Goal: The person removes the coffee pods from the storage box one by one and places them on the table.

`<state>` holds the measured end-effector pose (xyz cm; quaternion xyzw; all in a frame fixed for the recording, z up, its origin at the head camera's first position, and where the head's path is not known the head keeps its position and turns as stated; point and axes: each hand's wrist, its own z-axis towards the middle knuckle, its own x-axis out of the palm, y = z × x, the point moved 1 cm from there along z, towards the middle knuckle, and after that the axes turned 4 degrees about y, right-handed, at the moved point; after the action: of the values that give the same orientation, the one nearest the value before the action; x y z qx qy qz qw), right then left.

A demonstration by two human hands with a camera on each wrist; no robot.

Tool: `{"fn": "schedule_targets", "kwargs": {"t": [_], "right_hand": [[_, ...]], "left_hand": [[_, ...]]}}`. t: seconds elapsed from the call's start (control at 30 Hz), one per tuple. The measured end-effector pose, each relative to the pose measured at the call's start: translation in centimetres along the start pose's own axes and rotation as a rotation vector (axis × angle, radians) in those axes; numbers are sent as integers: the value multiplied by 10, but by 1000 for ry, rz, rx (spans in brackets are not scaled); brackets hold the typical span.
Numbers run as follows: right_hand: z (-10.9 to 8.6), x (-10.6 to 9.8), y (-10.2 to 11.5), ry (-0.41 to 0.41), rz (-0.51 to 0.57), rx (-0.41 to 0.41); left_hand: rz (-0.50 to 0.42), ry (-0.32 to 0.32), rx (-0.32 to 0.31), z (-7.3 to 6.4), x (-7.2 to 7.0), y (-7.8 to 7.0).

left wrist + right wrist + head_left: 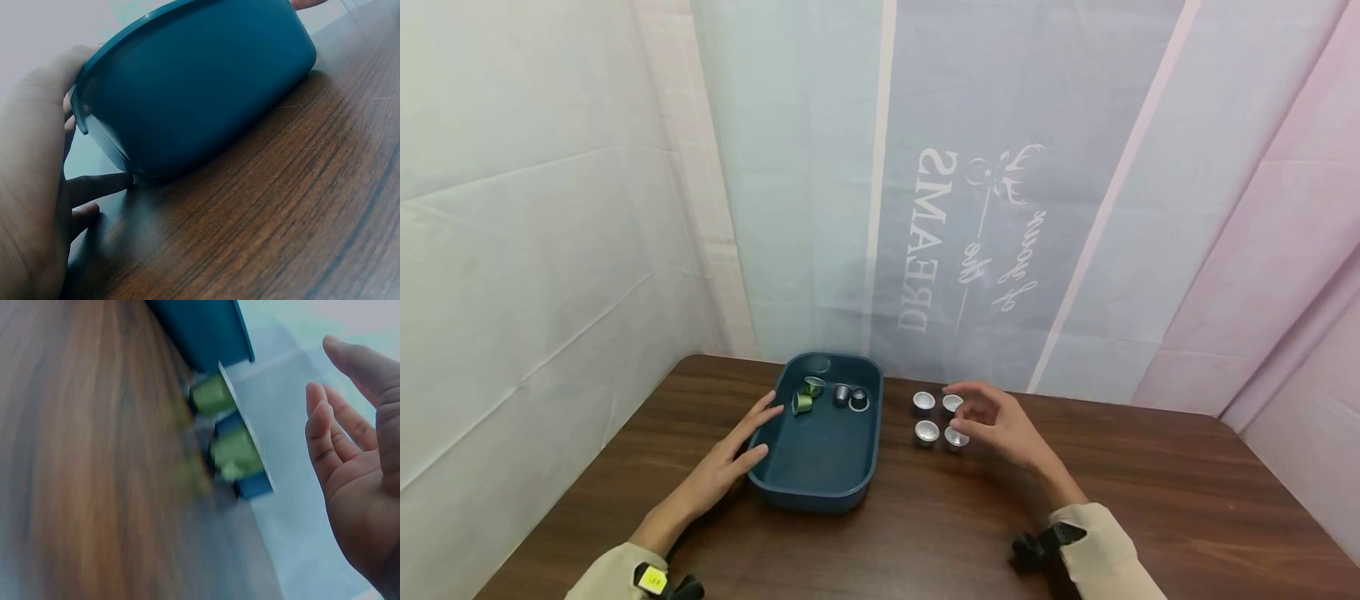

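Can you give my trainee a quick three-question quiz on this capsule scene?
1. How many capsules stand on the table outside the tray?
2. True or false: the right hand grips a capsule.
3. What does the left hand touch: A the tray, B a capsule, C the backdrop?

Key:
1. Four, in a square group to the right of the tray.
2. False; it hovers over them with loose fingers, holding nothing.
3. A; its fingers rest against the tray's left wall.
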<state>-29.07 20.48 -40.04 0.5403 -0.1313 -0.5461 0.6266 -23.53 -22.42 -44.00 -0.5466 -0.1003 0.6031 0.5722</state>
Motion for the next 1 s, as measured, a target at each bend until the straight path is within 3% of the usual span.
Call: {"fn": "schedule_targets", "kwargs": {"t": [0.2,0.37,0.63,1.0], "right_hand": [[24,19,13,53,59,-43],[47,36,26,115,33,-85],[70,61,58,173,67,-100],[99,86,41,242,42,-39]], "left_hand": [[6,6,-10,-1,1,0],[-10,2,-13,-2,0,4],[1,10,-14,-3,-1,4],[-10,12,2,0,1,2]]}}
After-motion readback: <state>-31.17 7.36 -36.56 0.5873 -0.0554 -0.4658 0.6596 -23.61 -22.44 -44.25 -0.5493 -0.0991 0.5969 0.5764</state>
